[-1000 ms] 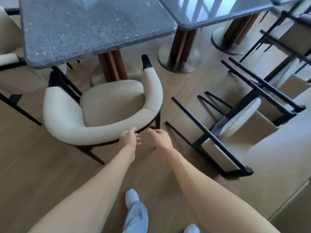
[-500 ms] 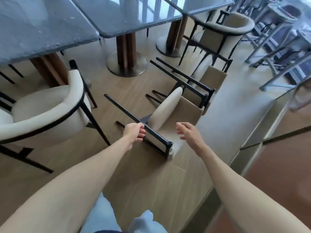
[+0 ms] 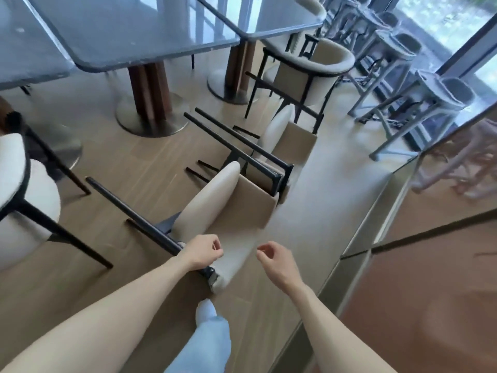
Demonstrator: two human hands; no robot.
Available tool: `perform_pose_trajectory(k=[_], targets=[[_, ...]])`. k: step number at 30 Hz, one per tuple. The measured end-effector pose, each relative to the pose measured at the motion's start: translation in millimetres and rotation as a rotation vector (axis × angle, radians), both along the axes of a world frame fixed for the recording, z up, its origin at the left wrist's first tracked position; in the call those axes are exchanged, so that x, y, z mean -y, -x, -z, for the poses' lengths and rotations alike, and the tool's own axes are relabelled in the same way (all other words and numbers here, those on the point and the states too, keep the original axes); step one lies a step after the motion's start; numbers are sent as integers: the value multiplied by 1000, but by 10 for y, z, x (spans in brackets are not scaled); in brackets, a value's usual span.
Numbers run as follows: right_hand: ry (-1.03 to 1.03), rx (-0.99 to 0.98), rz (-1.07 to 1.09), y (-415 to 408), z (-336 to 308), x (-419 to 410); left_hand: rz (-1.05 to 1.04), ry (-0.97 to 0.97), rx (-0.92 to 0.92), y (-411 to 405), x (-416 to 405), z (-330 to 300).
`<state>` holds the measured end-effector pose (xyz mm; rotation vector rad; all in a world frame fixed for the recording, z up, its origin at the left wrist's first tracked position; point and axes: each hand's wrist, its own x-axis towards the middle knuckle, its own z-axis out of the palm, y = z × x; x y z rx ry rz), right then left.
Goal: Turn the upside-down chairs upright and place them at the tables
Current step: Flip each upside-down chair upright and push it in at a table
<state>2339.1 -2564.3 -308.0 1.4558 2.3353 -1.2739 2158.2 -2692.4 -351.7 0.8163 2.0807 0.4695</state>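
Observation:
A cream chair with black legs (image 3: 215,200) lies tipped over on the wooden floor in front of me, its legs pointing left. My left hand (image 3: 201,251) hovers over the chair's near black leg, fingers loosely curled, holding nothing. My right hand (image 3: 274,258) hangs just right of the chair's cream back, fingers relaxed and empty. A second tipped chair (image 3: 279,138) lies right behind the first. An upright cream chair (image 3: 24,200) stands at the grey table (image 3: 27,36) on the left.
Two more grey tables (image 3: 139,36) on round metal bases stand ahead, with another upright chair (image 3: 317,68) at the far one. Grey high chairs (image 3: 441,95) line the window at right. A low ledge (image 3: 357,238) runs along my right side.
I have turned right, away from the upright chair that my left hand touched. Both hands now reach over the nearest tipped chair, which has come closer in view.

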Motion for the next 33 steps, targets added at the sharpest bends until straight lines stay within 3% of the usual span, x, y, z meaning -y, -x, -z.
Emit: perform_pose_trajectory(k=[4,8,11,16,21,23,26,33], targets=[[-18,251,-146,-181,146,-789,-109,208,80,158,-306,329],[31,347,-192,8,175,-1478,-159,168,230,181,-689,361],[77,306,-298,437,256,-1790,-292,104,277,309,-961,324],[241,194,-556,1214,662,-2159,-792,-27,311,642,-1251,516],[256,306,-842,1643,1466,-2612,-1378,-29,322,222,-1525,1229],[258,411,-874,1654,1737,-2777,-1617,21,508,-206,-1696,1551],[266,482,-865,1638,2067,-2870,-1803,49,712,-735,-1957,1953],[319,534,-856,1528,3016,-2846,-2157,-162,865,-866,-2469,2742]])
